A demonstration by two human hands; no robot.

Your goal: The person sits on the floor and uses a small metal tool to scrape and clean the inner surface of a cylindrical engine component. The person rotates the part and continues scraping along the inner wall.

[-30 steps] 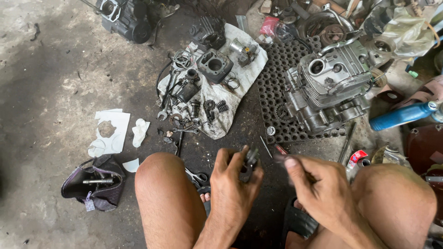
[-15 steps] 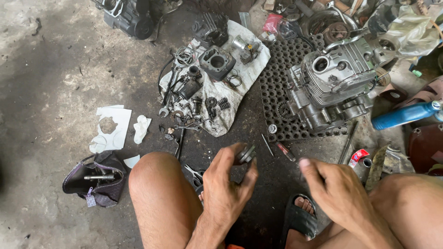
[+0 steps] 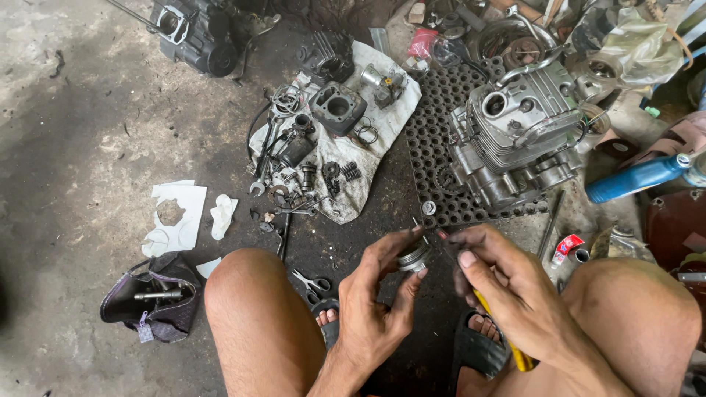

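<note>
Item: small round metal part [image 3: 414, 257], ring-shaped, held in the left hand [image 3: 375, 294]; grip closed on its rim between thumb and fingertips, round face turned up toward the camera, axis roughly upright.

Right hand [image 3: 507, 283], just right of the part: grip closed around a yellow-handled screwdriver [image 3: 500, 331]; long axis diagonal, handle down-right toward the knee, tip up-left at the part, contact not discernible.

Beyond both grips: engine block [image 3: 515, 140] on a perforated black mat [image 3: 434, 147]; white cloth [image 3: 382, 132] carrying loose parts, up-left. Scissors [image 3: 312, 283] lay on the floor left of the left hand.
</note>
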